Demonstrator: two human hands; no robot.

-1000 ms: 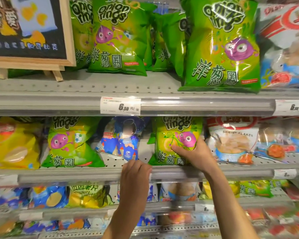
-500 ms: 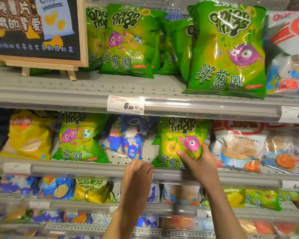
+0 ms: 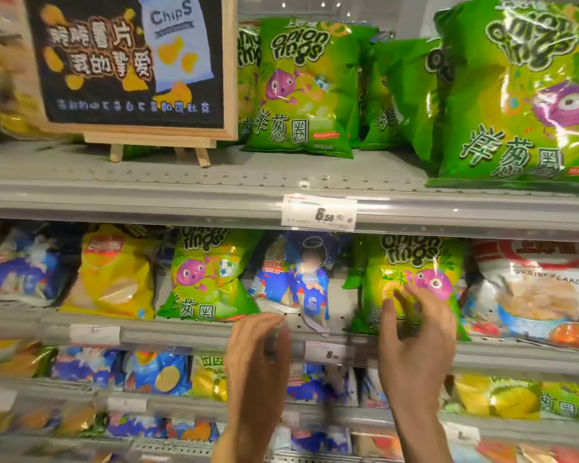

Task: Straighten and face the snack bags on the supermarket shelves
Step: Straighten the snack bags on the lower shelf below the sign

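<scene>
Head cam view: the right hand (image 3: pixel 415 332) sits just in front of the green onion rings bag (image 3: pixel 411 282) on the middle shelf (image 3: pixel 181 332), fingers loosely spread and a bit blurred, not gripping anything as far as I can see. That bag stands upright facing out, between a blue bag (image 3: pixel 295 279) on its left and a shrimp flakes bag (image 3: pixel 535 295) on its right. The left hand (image 3: pixel 258 352) hovers near the shelf edge below the blue bag, fingers relaxed, holding nothing. More onion rings bags (image 3: pixel 305 91) up top beside a chips sign (image 3: pixel 131 61).
</scene>
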